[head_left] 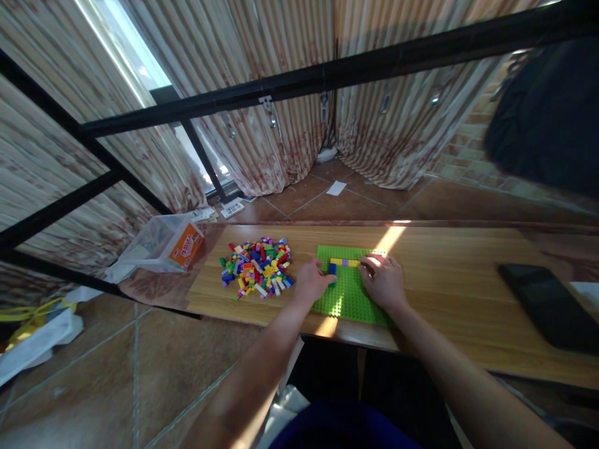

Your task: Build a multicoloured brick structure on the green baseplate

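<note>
A green studded baseplate (346, 296) lies on the wooden table in front of me. On it, a row of yellow bricks (353, 263) with a purple one among them runs sideways, and blue bricks (332, 269) go down from its left end. My left hand (311, 284) is closed at the plate's left edge, thumb and fingertips at a small dark green brick (332, 284) below the blue ones. My right hand (384, 282) rests over the plate's right side, fingers curled at the row's right end; what lies under them is hidden.
A pile of mixed toy bricks (262, 265) spreads left of the plate. Beyond the table's left end sits a clear plastic box (161, 243) with an orange label. A black phone-like slab (545, 302) lies at the right. A black metal rail (299, 87) crosses in front of curtains.
</note>
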A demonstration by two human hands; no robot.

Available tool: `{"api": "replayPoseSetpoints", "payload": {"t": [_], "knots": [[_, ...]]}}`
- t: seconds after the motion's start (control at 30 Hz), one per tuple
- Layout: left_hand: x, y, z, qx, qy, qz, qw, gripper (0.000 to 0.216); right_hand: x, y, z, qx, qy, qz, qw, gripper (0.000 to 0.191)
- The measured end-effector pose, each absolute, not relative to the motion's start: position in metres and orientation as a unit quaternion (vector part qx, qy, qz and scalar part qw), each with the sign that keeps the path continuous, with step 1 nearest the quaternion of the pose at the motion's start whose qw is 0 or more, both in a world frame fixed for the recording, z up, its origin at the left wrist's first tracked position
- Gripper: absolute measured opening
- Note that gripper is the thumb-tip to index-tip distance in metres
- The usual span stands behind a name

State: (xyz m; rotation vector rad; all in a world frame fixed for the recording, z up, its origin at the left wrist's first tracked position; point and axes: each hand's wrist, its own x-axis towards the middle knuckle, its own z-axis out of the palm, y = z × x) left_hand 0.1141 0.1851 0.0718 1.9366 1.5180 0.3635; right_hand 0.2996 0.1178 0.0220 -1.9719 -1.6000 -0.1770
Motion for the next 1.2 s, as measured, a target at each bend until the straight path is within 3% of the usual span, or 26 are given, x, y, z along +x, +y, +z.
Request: {"api": "replayPoseSetpoints", "payload": {"t": [0.33,0.5,1.0,1.2], "knots": [[0.119,0.207,0.074,0.743,0.595,0.055,0.302,0.053,0.301,0.117,0.019,-0.74,-0.605,-0.061,0.287,0.026],[0.119,0.209,0.08,0.735,0.6,0.067,0.308,0.056,0.301,0.118,0.019,-0.741,-0.607,-0.059,0.282,0.026],[0.105,0.199,0.073,0.755,0.551,0.088,0.345,0.035,0.305,0.12,0.017,-0.735,-0.605,-0.072,0.298,0.032],[0.105,0.195,0.074,0.759,0.545,0.082,0.346,0.046,0.305,0.119,0.016,-0.738,-0.605,-0.071,0.292,0.033]]}}
